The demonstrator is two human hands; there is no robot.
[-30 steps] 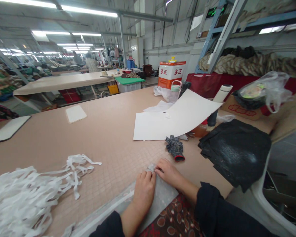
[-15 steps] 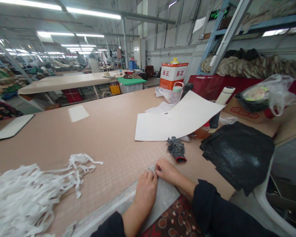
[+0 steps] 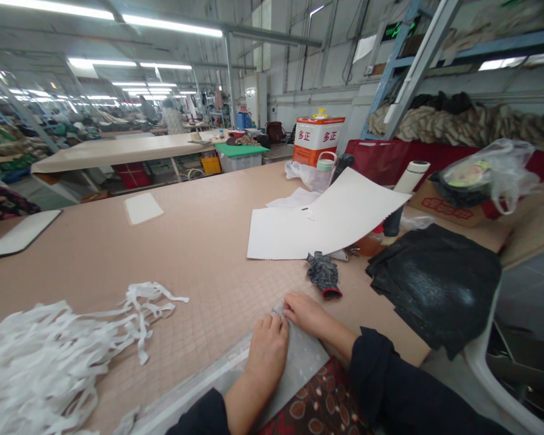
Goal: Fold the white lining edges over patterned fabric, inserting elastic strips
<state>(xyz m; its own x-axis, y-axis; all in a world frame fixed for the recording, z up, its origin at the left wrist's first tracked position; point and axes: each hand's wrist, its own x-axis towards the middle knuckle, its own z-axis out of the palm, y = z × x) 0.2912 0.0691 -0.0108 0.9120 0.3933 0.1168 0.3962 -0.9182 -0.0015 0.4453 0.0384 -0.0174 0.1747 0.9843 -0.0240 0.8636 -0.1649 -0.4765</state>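
Observation:
A sheet of thin grey fabric (image 3: 306, 353) lies at the near edge of the table, with a white strip (image 3: 208, 380) along its far border. My right hand (image 3: 304, 311) pinches the far corner of this fabric between thumb and fingers. Beside it, nearly touching, my left hand (image 3: 268, 347) presses down with fingers bent and closed over the fabric's edge. The fingertips of both hands are partly hidden where they meet at the bunched corner. Under the near side shows a dark red patterned cloth (image 3: 315, 402).
A heap of white fabric strips (image 3: 40, 362) lies to the left. Beyond my hands are a grey knitted glove (image 3: 323, 275) and a large white sheet (image 3: 294, 232). Black material (image 3: 439, 284) is stacked at right, near a white flask (image 3: 412, 176). A tin (image 3: 318, 140) stands at the back.
Almost nothing differs. Both hands keep their hold at the fabric's corner, and the view has shifted very slightly.

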